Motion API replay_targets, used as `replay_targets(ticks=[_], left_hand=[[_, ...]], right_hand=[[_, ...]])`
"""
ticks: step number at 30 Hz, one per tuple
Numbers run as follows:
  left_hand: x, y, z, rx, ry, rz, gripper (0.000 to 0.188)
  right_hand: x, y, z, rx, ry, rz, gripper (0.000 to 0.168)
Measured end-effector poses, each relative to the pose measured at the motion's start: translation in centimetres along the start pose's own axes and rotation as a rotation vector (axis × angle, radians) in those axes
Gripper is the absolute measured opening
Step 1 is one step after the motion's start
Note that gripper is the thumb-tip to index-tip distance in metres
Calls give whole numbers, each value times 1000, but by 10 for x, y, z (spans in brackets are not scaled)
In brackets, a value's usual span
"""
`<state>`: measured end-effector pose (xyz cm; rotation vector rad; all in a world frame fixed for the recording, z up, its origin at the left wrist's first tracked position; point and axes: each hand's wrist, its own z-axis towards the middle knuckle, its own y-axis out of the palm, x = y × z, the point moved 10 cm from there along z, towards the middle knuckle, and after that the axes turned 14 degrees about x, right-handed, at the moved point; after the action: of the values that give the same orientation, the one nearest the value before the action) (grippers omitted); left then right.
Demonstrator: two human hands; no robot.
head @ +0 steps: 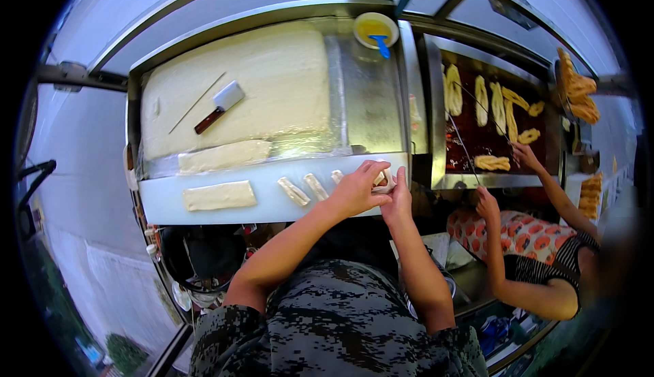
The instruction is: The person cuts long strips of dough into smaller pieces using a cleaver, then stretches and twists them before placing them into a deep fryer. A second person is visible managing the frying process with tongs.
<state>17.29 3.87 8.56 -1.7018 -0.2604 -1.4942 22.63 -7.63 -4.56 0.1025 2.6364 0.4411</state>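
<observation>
Both my left hand (353,189) and my right hand (398,195) are on a small piece of pale dough (384,185), at the right end of a white cutting board (168,211). The fingers partly hide this piece. Short dough strips (293,191) lie slanted on the board left of my hands, and a flat dough slab (219,195) rests farther left. Beyond the board spreads a large sheet of dough (276,80). A cleaver (228,96) with a brown handle and a thin rod (196,103) lie on it.
A bowl of yellow liquid (364,25) with a blue-handled tool stands at the back. To the right, a co-worker holds long sticks over a fryer (439,165) with several dough sticks (481,101) in dark oil. Fried dough (577,88) sits in a rack at the far right.
</observation>
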Motion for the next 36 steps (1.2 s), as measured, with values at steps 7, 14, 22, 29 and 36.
replay_targets(ticks=[7, 14, 22, 29, 36], left_hand=[[-123, -57, -17, 275, -463, -68, 42], [-196, -146, 17, 358, -792, -596, 45], [-208, -219, 70, 501, -551, 154, 50], [-103, -49, 22, 57, -84, 291, 36], [-130, 67, -14, -33, 77, 511, 14]], right_hand=[[25, 85, -10, -161, -182, -642, 15], [37, 150, 87, -87, -795, -1041, 24], [39, 201, 121, -82, -758, -1077, 34], [-60, 38, 57, 62, -817, -901, 25], [-23, -57, 10, -12, -781, -1335, 23]])
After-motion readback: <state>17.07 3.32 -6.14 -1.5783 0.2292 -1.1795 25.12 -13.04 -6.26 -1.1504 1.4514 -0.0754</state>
